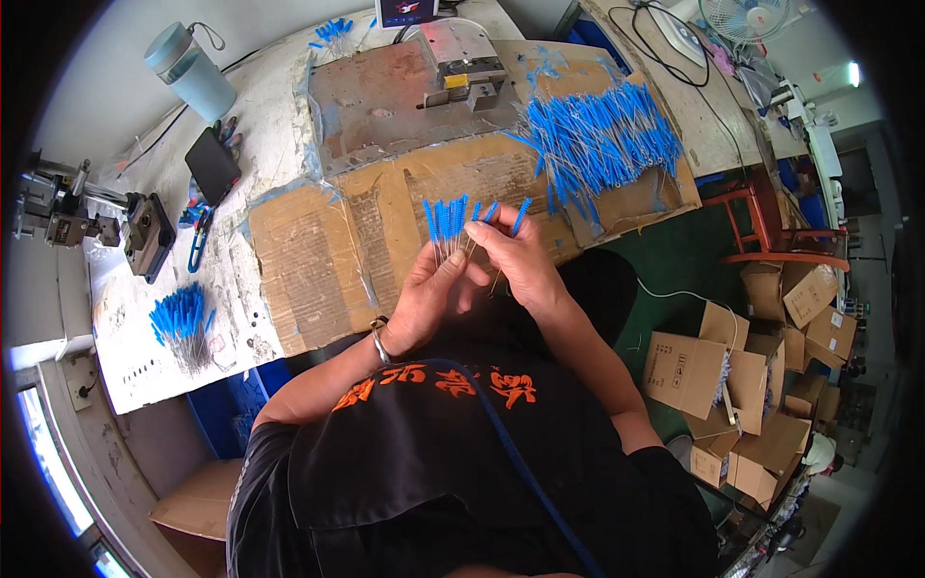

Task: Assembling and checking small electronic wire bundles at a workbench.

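Observation:
Several small blue-bristled brushes [447,218] with thin wire stems stand fanned out in my left hand [422,295], which is closed round the stems. My right hand [518,262] is closed too, its thumb and forefinger at the right side of the bunch. A few more blue brushes [521,216] poke up between its fingers. Both hands are close together above the front edge of the cardboard-covered table. On the right, a large heap of the same brushes [607,135] fills a cardboard tray [665,197].
A metal fixture [462,63] stands on a steel plate [371,106] at the back. To the left are a blue bottle [193,75], a dark phone [212,164], blue-handled pliers [199,239], a brush bundle [181,328] and a metal stand [145,236]. Cardboard boxes [684,374] and a red stool [771,226] sit on the right.

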Available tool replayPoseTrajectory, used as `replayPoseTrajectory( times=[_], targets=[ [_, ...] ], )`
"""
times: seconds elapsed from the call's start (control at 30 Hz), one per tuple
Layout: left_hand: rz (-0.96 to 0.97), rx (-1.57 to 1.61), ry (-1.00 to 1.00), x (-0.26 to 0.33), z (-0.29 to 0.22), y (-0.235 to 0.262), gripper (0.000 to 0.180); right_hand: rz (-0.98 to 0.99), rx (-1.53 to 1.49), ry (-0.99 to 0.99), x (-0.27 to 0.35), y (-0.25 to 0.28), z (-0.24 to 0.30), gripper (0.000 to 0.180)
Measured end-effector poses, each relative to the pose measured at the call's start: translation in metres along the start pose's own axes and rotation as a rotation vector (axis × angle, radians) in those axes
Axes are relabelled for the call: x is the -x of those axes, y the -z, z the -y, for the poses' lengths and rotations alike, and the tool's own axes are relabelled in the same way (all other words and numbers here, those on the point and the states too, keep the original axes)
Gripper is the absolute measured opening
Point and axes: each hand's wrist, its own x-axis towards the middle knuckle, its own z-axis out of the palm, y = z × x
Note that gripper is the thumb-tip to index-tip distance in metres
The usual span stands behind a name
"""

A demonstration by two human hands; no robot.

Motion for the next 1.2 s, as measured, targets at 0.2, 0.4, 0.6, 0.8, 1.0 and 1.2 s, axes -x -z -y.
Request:
replayPoseTrajectory(
  times=[0.2,0.4,0.6,0.8,1.0,1.2],
  targets=[
    [-0.014,-0.102,-0.019,0.000,-0.001,0.001,0.019,0.001,0.030,0.034,-0.002,0.002,-0.002,0.009],
    [-0.018,-0.130,0.002,0.000,0.001,0.005,0.018,0.003,0.012,0.039,-0.003,-0.001,-0.006,0.008],
    [-0.012,-0.077,0.053,0.002,-0.006,0.002,0.023,0.038,-0.066,-0.012,-0.002,-0.001,-0.001,0.007],
    [0.039,0.000,0.064,0.002,-0.009,-0.001,0.029,0.112,-0.176,-0.077,-0.001,0.005,-0.003,0.008],
    [0.040,-0.001,0.058,0.002,-0.007,0.001,0.028,0.099,-0.148,-0.052,0.000,0.003,-0.002,0.007],
    [0.019,-0.056,0.045,0.003,-0.002,0.003,0.026,0.099,-0.022,-0.019,0.001,0.005,-0.005,0.006]
  ],
)
